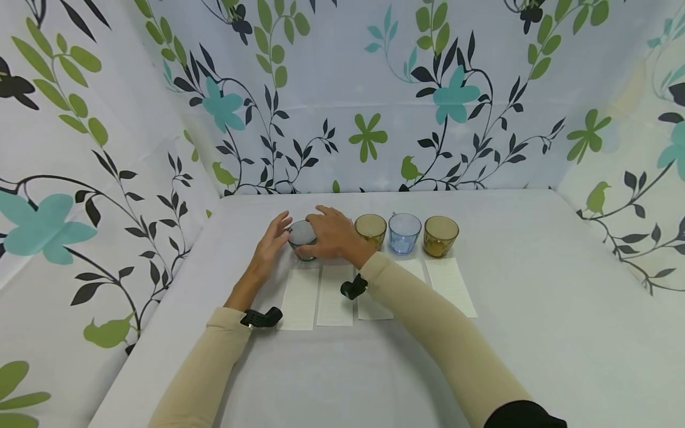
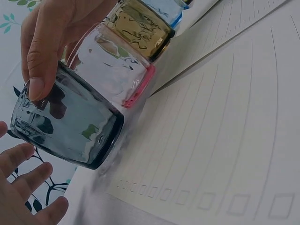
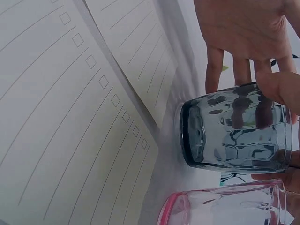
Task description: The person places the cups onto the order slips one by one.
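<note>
A smoky blue-grey glass [image 1: 302, 236] stands at the left end of a row of glasses. My right hand [image 1: 337, 235] reaches across and holds it near the rim, the thumb on the near side in the left wrist view. My left hand [image 1: 271, 242] is at the glass's left side with its fingers spread and extended; in the left wrist view its fingertips lie close to the glass, and whether they touch it I cannot tell. Right beside the grey glass is a clear glass with a pink base [image 2: 115, 65], mostly hidden behind my right hand in the head view.
Farther right in the row stand an amber glass [image 1: 370, 226], a light blue glass [image 1: 404, 232] and another amber glass [image 1: 441, 235]. Several lined paper sheets [image 1: 299, 300] lie in front of them on the white table [image 1: 332, 380]. Patterned curtains [image 1: 321, 89] enclose the table's back and sides.
</note>
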Tool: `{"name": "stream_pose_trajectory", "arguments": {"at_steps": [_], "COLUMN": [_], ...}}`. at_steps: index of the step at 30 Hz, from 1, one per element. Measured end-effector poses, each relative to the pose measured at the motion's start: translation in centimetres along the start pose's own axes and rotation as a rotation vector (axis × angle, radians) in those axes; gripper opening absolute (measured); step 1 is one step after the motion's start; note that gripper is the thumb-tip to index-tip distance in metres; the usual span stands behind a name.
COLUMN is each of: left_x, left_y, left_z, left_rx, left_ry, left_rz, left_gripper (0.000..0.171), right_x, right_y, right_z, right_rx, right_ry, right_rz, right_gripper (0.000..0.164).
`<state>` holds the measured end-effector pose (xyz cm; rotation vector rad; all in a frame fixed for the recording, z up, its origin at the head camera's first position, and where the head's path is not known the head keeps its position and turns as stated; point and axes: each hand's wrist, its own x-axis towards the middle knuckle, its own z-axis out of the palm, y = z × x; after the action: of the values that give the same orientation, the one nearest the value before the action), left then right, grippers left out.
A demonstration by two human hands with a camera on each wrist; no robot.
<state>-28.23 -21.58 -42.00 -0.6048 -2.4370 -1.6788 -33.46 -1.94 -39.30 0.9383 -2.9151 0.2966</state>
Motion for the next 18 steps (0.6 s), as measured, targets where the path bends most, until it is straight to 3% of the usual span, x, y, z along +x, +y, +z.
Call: {"name": "stream_pose_trajectory", "arguments": {"at_steps": [5, 13, 18], "left_x": [0.1, -0.9, -1.5], "left_y": [-1.3, -0.3, 0.1], "left_z": [-0.4, -0.9, -0.9], "left_rx": [-0.016, -0.054, -0.019], "left_ry": [0.018, 0.019, -0.001], "left_rz": [-0.004, 0.039, 0.064], "left_gripper": [0.061, 0.062, 0.063], "right_x": [-0.4, -1.8, -2.3], "right_y": [-0.1, -0.7, -0.8], "right_z": [-0.5, -1.4, -1.5], "right_rx": [0.038, 0.218, 0.384], "right_ry": [0.032, 0.046, 0.058], "right_rz": [-0.034, -0.101, -0.141], "right_gripper": [0.08, 0.081, 0.079]}}
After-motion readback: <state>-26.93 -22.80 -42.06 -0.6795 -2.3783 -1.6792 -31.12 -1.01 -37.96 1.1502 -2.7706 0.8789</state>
